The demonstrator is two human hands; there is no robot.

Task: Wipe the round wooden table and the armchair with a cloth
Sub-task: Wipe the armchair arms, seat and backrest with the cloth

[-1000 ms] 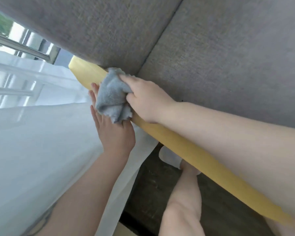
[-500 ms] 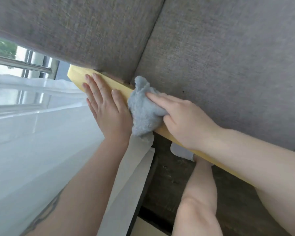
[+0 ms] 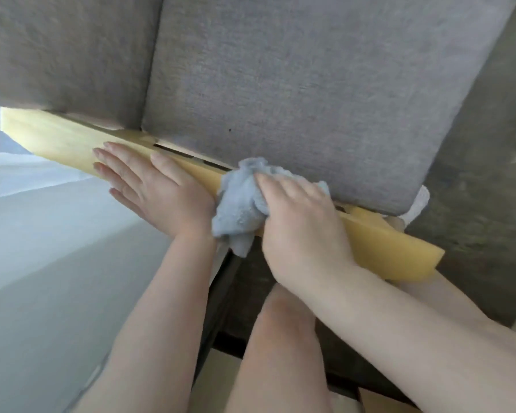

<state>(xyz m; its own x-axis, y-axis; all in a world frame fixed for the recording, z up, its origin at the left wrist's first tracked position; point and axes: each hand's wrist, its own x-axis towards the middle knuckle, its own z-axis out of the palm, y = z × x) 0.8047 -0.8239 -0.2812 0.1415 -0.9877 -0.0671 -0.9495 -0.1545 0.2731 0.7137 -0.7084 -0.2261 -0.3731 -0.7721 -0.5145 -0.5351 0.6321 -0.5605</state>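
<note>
The armchair's light wooden rail (image 3: 57, 138) runs from upper left to lower right under its grey fabric cushions (image 3: 295, 84). My right hand (image 3: 301, 225) presses a crumpled blue-grey cloth (image 3: 242, 204) onto the middle of that rail. My left hand (image 3: 155, 186) lies flat on the rail just left of the cloth, fingers spread toward the upper left. The round wooden table is not in view.
A white sheer curtain (image 3: 51, 263) fills the left side. Dark wood-look floor (image 3: 474, 189) shows on the right and below the rail. My bare knee (image 3: 280, 323) and a white-socked foot (image 3: 419, 204) are near the rail's right end.
My right hand has slid the cloth along the rail from its far left end toward the right. My left hand stayed flat on the rail, uncovered as the cloth passed.
</note>
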